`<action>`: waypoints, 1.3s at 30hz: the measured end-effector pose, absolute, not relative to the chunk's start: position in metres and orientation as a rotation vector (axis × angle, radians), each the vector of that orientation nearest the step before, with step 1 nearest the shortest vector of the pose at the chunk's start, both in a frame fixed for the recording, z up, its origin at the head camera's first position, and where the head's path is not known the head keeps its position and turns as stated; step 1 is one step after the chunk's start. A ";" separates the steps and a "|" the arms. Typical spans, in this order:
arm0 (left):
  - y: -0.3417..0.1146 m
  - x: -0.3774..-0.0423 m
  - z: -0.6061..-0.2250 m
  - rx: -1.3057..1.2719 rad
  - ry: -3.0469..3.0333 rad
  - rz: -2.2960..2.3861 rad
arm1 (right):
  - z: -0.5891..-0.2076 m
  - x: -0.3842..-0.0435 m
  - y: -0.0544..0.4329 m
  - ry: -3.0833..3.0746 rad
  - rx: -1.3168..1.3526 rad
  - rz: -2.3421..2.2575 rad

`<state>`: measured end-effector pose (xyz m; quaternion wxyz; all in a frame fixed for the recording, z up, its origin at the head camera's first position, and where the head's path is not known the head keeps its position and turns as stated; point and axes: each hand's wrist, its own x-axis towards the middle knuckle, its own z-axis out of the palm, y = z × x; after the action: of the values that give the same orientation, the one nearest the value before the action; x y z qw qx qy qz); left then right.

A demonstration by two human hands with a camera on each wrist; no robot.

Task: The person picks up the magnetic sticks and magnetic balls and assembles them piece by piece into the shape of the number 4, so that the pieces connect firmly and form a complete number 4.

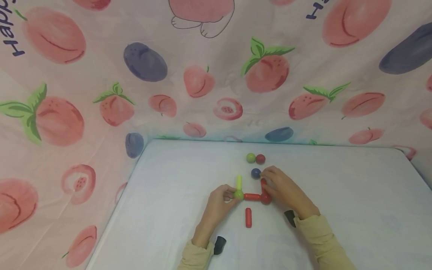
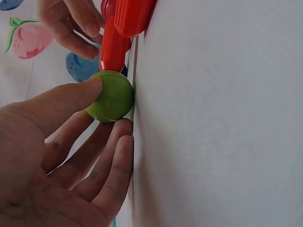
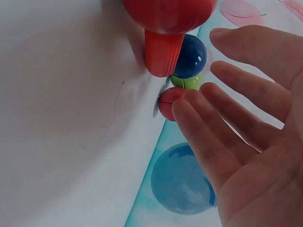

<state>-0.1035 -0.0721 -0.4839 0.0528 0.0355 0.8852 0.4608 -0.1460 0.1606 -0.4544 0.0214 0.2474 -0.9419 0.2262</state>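
My left hand [image 1: 220, 203] holds a green ball [image 2: 111, 96] between thumb and fingers. A red rod [image 1: 252, 197] joins this ball to a red ball [image 1: 266, 198] on the right. From the green ball a yellow-green rod [image 1: 239, 182] points away toward the back, and another red rod [image 3: 163, 53] extends the same way from the red ball. Beside that second rod is my right hand [image 1: 281, 187]; in the right wrist view its fingers are extended, with nothing between them. A blue ball [image 1: 255, 173] lies just past its fingertips.
A loose red rod [image 1: 248, 217] lies on the white table [image 1: 168, 225] nearer to me. Farther back, a second green ball [image 1: 251, 158] and a second red ball [image 1: 260, 159] sit side by side. Fruit-printed cloth [image 1: 209, 123] rises behind the table.
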 end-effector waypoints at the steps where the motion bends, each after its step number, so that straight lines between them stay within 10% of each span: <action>1: -0.072 -0.103 -0.484 0.106 2.690 1.403 | -0.454 -0.146 0.160 -2.919 0.762 0.704; 39: -0.073 -0.103 -0.481 0.109 2.684 1.411 | -0.456 -0.175 0.142 -3.044 0.687 0.673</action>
<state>-0.1026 -0.0731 -0.4811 0.0536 0.0358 0.8833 0.4644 -0.1746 0.1416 -0.4560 -0.0255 0.2153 -0.9532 0.2106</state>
